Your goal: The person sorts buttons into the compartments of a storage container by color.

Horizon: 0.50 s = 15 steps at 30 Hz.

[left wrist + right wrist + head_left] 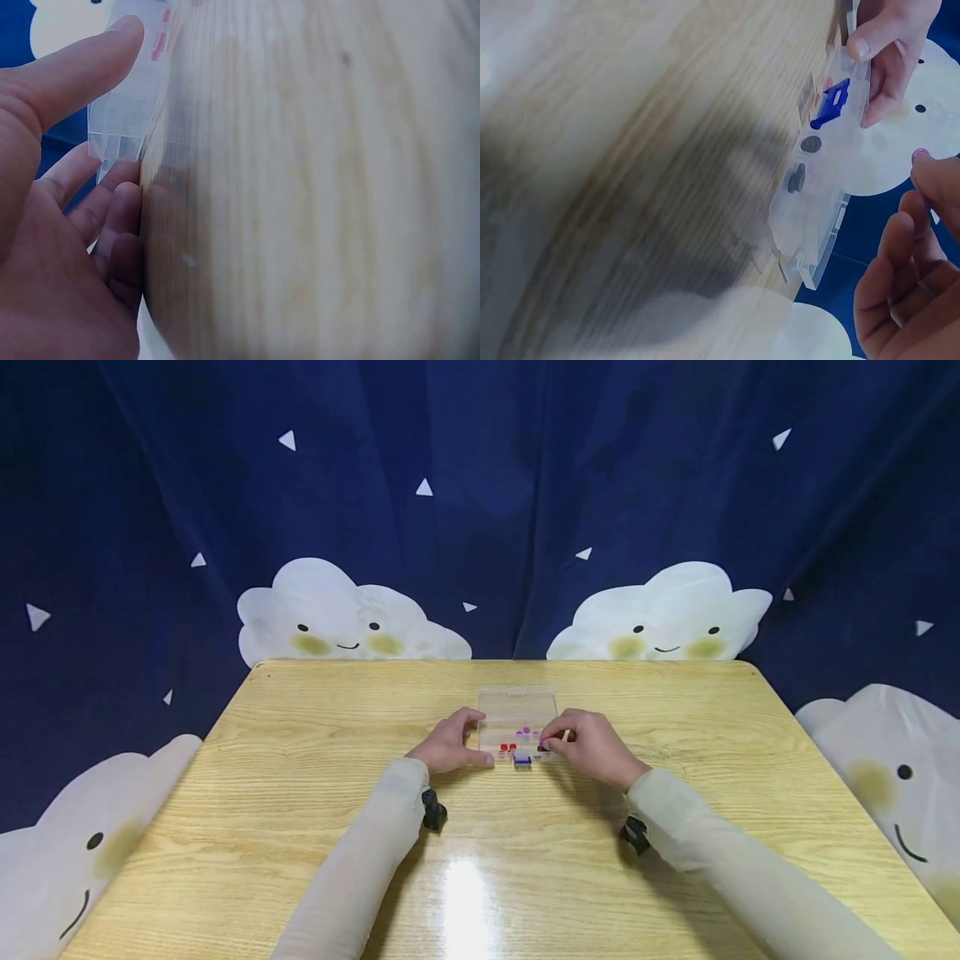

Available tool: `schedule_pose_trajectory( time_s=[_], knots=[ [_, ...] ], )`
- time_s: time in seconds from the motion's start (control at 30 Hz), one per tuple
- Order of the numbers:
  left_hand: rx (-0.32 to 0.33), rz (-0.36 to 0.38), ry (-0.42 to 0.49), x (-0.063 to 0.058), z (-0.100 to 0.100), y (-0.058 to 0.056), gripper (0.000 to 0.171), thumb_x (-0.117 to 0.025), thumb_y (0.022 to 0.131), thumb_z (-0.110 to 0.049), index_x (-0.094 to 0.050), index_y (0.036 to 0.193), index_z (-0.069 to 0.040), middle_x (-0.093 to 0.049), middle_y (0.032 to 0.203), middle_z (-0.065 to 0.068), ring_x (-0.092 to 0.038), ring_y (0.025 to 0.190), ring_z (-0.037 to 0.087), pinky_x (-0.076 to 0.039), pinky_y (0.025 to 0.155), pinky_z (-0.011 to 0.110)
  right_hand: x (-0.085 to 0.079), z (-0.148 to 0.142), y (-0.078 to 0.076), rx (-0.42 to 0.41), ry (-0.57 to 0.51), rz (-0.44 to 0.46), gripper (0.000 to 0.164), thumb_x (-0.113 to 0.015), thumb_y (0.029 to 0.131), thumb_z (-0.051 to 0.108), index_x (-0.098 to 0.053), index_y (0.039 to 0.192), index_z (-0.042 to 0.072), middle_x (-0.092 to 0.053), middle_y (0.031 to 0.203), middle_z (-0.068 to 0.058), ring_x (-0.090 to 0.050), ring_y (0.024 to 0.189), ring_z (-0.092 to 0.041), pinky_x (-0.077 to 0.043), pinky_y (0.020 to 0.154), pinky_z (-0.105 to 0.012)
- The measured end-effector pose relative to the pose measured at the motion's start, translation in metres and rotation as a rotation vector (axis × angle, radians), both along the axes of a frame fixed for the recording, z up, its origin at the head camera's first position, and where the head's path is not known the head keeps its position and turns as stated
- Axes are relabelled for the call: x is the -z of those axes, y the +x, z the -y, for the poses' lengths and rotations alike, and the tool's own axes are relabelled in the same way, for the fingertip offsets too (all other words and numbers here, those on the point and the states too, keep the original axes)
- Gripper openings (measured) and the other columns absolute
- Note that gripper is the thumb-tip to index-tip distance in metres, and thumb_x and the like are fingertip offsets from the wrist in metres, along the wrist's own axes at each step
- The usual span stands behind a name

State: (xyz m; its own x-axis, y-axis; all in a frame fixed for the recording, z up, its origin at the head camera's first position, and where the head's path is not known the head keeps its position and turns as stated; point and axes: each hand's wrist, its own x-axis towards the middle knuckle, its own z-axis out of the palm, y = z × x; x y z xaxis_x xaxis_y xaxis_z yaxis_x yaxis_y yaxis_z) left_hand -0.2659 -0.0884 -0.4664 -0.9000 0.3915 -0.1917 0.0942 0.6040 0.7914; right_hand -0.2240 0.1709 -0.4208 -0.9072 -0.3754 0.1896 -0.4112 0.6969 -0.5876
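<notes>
A clear plastic box (517, 703) stands with its lid up at the middle of the table. My left hand (447, 745) holds its left end, thumb by the front corner and fingers behind. Between the thumb and fingertips of my right hand (590, 749) is a small purple round piece (920, 154), over the box's right part. Red pieces (507, 748) lie on the left inside, purple pieces (527, 731) towards the back. A blue frame-like piece (831, 103) sits at the front. Beside it, dark round pieces (811, 143) show through the clear wall.
The wood-grain table (300, 827) spreads around the box on all sides. A dark blue curtain (480, 527) with white clouds hangs behind its far edge. Each wrist carries a small black camera (433, 811).
</notes>
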Motion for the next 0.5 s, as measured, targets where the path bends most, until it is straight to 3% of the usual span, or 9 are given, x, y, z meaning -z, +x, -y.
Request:
schedule_pose_trajectory(
  time_s=[0.5],
  knots=[
    [-0.002,-0.001,0.003,-0.001,0.001,0.001,0.079,-0.084,0.081,-0.025,-0.041,0.147,-0.018,-0.047,0.145,0.008,-0.045,0.125,0.027,-0.04,0.109,0.043,-0.007,0.004,-0.018,-0.013,0.109,-0.058,0.008,-0.071,0.089,0.008,-0.078,0.092,0.01,-0.073,0.087,-0.002,-0.06,0.074,-0.009,-0.049,0.068,-0.026]
  ],
)
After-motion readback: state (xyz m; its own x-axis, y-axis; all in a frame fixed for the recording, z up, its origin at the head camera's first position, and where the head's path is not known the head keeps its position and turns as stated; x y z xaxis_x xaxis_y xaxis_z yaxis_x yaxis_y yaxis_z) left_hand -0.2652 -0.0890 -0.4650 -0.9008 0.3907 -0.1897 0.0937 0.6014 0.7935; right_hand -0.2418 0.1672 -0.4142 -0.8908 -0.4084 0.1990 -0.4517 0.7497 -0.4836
